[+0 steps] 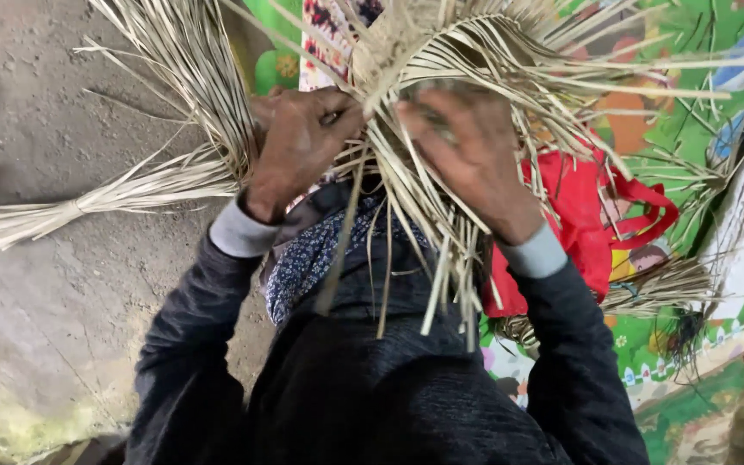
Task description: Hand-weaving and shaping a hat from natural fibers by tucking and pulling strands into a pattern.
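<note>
Directly below my head camera, I count two hands at work on one half-woven piece of pale straw strips (pixel 441 52), which is held up in front of the chest at the top centre of the view. My left hand (pixel 299 142) is curled shut around a cluster of strips at the left edge of the weave, knuckles toward the camera. My right hand (pixel 475 159) lies flat against the weave with its fingers spread and pushed in among the strands; motion blur prevents me from telling whether those fingers pinch any strip. Loose strip ends hang down from the piece across both wrists and the dark jacket (pixel 372 387), covering part of the right hand. I count one tied bundle of straw (pixel 88 202) lying on the concrete floor (pixel 36 327) at the left, with a fan of further strips rising above it. One red bag (pixel 587 224) sits just right of the right forearm on one colourful printed play mat (pixel 699 129). One smaller straw bundle (pixel 656 288) lies on that mat beside the bag. Stray strips cross over the bag and the mat.
</note>
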